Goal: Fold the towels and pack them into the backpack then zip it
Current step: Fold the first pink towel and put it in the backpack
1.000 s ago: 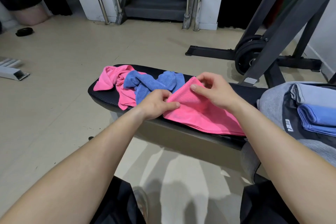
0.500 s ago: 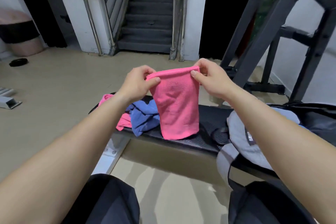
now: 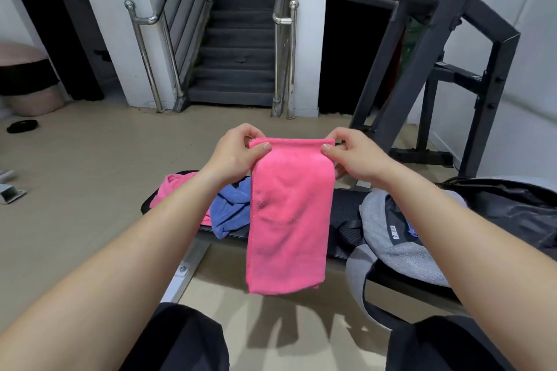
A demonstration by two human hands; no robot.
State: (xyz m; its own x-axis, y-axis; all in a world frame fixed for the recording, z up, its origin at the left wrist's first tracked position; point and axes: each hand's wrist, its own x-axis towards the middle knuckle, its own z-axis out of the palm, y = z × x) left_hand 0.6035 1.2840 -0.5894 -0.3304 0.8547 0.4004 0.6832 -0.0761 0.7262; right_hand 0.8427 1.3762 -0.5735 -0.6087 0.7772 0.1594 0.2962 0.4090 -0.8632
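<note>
Both hands pinch the top corners of a folded pink towel (image 3: 287,214), left hand (image 3: 238,153) at one corner and right hand (image 3: 352,153) at the other, thumbs pressed to the cloth, so that it hangs straight down in front of a black workout bench (image 3: 343,217). On the bench behind it lie a crumpled blue towel (image 3: 229,214) and another pink towel (image 3: 177,187); at the right end sits an open grey and black backpack (image 3: 391,247). A dark staircase (image 3: 238,48) with steel handrails rises beyond the beige floor
</note>
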